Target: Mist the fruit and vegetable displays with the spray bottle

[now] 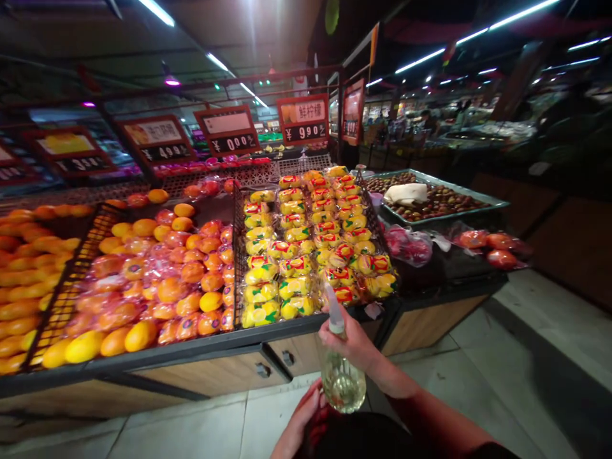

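A clear spray bottle [342,382] with a white spray head stands upright at the lower middle, holding pale yellowish liquid. My right hand [348,341] is wrapped round its neck. Just left of the bottle's base, my left hand [302,417] is loosely cupped with its fingers partly spread; whether it touches the bottle I cannot make out. Beyond the nozzle lie rows of plastic-wrapped lemons [294,245] with red and yellow labels. Oranges [172,290], some in film, fill the section to the left.
Black mesh dividers [67,280] separate the fruit sections. Price signs [303,120] hang above. On the right are a tray of brown nuts [444,203] with a white cloth [405,193], and bagged red fruit [408,245]. Wooden cabinet doors [220,376] sit below, over a tiled floor [191,424].
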Demonstrator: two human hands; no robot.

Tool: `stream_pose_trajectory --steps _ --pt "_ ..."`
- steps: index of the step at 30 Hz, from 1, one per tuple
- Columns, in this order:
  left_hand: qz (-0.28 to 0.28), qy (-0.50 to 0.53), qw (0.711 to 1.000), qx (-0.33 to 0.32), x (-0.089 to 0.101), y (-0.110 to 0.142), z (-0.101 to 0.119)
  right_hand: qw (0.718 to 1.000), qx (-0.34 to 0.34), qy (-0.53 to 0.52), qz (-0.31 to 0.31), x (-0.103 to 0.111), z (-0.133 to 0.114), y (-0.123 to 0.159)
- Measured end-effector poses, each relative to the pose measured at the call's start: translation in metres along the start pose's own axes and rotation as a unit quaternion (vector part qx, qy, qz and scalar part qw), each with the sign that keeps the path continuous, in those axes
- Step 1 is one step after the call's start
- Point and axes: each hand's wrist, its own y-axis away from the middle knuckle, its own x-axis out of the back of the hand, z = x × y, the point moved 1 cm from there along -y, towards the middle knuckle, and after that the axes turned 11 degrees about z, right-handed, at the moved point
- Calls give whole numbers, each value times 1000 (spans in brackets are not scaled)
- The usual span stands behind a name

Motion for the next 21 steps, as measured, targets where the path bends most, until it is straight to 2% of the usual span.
stream_pose_trajectory --steps 3,6,11,13,16,21 --pt "-38 -63 997 -12 -10 -11 2 997 -10 6 80 25 1 11" --pt "-85 -71 994 -2 -21 -16 6 988 -27 -2 151 44 1 26" --pt "-136 -59 989 18 -33 -12 12 969 -60 -52 235 57 2 38" --pt "-135 -48 989 18 -34 -8 13 969 -66 -49 234 56 3 38" --pt "-109 -39 993 12 -30 -1 12 977 -72 -33 199 49 5 33" --pt "-19 -35 999 -2 -15 11 8 991 -45 -30 125 24 15 17"
